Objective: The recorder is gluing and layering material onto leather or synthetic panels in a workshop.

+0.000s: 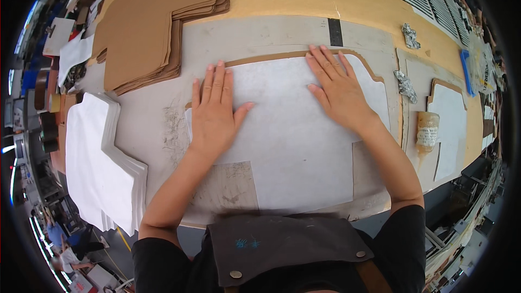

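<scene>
Both my palms rest flat on a white shaped sheet (293,146), which lies on the grey work board in front of me. A brown piece (271,56) of leather-like material shows as a thin margin under the sheet's far edge. My left hand (214,114) presses near the left edge, fingers stretched forward and thumb apart. Over the right part lies my right hand (343,92), with its fingertips at the far brown margin. Neither hand grips anything. The sheet's near part narrows toward my apron.
Stacked brown cut pieces (146,21) lie at the far left, above a pile of white cut sheets (89,152). On the right are a bottle (427,130) with brownish contents, crumpled foil (405,87) and another white-topped piece (453,125). Striped strips (423,0) lie at the far right.
</scene>
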The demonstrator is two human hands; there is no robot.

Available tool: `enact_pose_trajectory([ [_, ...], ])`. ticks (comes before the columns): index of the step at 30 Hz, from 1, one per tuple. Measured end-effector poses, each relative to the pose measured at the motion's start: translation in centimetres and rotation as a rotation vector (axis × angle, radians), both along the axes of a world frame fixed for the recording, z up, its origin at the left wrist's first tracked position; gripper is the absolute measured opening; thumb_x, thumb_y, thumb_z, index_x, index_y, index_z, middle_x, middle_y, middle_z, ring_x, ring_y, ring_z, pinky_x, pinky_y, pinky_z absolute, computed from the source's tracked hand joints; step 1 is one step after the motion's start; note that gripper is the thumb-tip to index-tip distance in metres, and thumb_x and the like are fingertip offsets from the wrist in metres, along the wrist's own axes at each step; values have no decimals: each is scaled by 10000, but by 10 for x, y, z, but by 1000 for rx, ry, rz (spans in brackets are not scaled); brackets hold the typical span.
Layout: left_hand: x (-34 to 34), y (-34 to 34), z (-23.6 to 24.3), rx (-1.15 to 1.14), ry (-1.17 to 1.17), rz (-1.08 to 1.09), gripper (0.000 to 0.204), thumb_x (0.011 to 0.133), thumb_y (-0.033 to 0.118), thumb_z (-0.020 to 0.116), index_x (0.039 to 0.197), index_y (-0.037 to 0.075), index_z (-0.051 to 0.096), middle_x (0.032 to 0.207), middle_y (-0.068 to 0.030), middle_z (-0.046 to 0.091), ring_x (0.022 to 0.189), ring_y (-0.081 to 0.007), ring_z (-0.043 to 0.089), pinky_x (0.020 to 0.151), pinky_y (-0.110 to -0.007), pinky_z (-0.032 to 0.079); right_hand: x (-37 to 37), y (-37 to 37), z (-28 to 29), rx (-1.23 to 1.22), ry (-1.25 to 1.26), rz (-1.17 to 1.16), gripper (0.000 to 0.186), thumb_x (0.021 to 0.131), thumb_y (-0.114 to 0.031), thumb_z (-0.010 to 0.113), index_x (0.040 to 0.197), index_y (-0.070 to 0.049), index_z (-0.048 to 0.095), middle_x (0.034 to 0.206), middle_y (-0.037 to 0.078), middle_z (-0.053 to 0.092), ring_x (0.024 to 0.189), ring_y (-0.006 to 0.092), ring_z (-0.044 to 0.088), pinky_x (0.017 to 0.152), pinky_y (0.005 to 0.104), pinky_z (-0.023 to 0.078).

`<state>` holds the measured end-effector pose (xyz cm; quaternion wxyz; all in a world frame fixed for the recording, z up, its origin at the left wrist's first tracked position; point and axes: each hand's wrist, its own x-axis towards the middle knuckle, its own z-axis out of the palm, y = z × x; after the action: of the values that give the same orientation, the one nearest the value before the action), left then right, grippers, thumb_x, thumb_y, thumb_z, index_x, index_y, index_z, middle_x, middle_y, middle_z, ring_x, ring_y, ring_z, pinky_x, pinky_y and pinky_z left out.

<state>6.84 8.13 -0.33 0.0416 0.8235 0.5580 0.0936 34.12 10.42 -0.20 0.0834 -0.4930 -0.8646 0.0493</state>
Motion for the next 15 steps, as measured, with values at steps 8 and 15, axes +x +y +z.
enact_pose_trajectory([
  [8,-18,2,6,15,124,51,634,925,380,515,1418,23,340,1523,-114,256,1419,-316,181,1130,-510,137,-21,1,2,35,21,63,514,945,-304,482,1390,-61,401,1507,101,287,1406,274,220,1141,458,147],
  [15,-57,-10,0,59,67,208,606,934,376,502,1421,48,352,1525,-117,250,1419,-338,169,1123,-516,147,32,3,-4,94,-155,-184,523,968,-300,424,1423,-57,344,1528,96,241,1423,271,175,1146,460,107],
])
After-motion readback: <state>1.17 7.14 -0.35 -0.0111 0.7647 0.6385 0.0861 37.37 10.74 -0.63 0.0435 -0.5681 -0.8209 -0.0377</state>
